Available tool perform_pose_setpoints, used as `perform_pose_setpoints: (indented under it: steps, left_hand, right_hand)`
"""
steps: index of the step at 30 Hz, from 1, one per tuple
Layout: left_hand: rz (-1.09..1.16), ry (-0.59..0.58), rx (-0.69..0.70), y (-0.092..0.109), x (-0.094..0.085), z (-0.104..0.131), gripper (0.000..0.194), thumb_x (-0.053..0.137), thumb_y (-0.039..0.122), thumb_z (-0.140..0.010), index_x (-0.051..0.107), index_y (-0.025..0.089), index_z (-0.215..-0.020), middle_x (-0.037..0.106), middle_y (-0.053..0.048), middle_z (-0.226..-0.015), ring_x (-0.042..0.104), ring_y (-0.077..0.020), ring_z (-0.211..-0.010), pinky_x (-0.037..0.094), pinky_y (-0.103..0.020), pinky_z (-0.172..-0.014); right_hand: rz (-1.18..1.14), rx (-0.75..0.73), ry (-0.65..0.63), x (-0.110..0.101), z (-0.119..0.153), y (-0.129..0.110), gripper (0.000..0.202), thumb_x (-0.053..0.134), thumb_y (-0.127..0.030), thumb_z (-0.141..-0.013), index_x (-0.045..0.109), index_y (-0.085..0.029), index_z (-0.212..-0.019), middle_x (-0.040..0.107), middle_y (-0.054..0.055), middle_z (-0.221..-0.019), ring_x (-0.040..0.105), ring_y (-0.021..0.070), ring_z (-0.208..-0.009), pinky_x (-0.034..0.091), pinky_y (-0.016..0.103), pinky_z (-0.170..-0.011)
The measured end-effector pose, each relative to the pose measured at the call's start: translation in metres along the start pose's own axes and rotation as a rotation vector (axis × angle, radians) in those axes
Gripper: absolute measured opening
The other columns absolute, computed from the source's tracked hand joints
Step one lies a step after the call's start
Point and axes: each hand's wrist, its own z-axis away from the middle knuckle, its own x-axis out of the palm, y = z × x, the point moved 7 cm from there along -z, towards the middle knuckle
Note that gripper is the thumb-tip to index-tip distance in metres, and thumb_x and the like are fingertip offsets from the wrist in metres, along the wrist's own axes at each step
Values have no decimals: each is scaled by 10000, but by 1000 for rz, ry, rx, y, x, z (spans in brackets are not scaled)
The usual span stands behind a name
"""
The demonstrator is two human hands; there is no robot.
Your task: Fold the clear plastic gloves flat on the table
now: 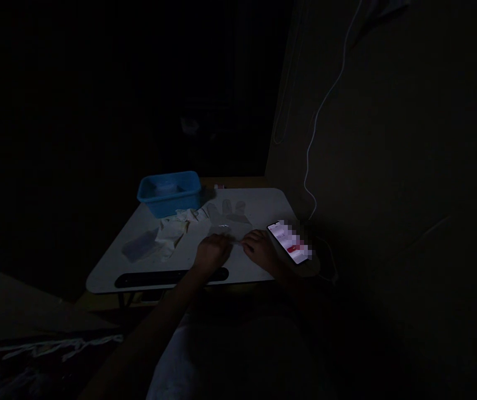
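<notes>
In dim light, a thin see-through plastic glove (227, 222) lies on the white table (259, 203), its finger-like lobes pointing away from me. My left hand (214, 251) is closed at its near edge, fingertips pinched together. Close by on the right, my right hand (259, 247) is also closed, pinching a pale thin strip of the same edge. A narrow gap separates the two hands. Crumpled whitish cloth or paper (174, 230) and a flat clear packet (140, 245) lie left of my left hand. Fine detail is lost in the dark.
A blue plastic basket (171, 206) stands at the table's back left. Right of my right hand lies a lit phone (284, 239). A dark slot (150, 279) runs along the front edge. A white cable (308, 150) hangs by the wall on the right.
</notes>
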Motion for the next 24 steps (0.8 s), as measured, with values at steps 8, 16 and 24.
perform_pose_setpoints:
  steps: [8, 16, 24]
  left_hand:
    - [-52, -4, -37, -18, -8, 10, 278, 415, 299, -813, 639, 140, -768, 647, -108, -761, 597, -208, -728, 421, -296, -618]
    - [50, 11, -92, -33, -2, 13, 238, 436, 240, -784, 637, 137, -860, 650, -121, -824, 590, -224, -787, 447, -336, -715]
    - [444, -3, 0, -29, 3, 15, 312, 389, 316, -848, 646, 153, -915, 679, -94, -939, 615, -178, -855, 462, -296, -789]
  right_hand:
    - [-12, -15, -20, 4, 1, 0, 118, 541, -123, -768, 633, -194, -746, 652, 26, -801, 514, 170, -848, 335, 322, -792]
    - [-30, 20, -35, 2, 1, 1, 132, 521, -133, -772, 629, -203, -740, 651, 25, -812, 523, 174, -854, 345, 322, -799]
    - [-85, 75, 7, 0, 1, 8, 158, 495, -134, -784, 632, -201, -744, 654, 31, -794, 538, 170, -831, 368, 314, -784]
